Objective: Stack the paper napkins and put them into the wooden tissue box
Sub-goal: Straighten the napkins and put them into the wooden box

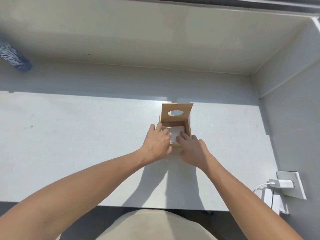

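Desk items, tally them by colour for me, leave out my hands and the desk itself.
Wood-coloured: 1, the wooden tissue box with its lid up
White: 3, the napkin stack inside it, the charger and its cable
Blue: 1, the bottle
Total: 5

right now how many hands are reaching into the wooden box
2. The left hand comes over the wooden box's left wall; the right hand over its near edge, both on the napkins.
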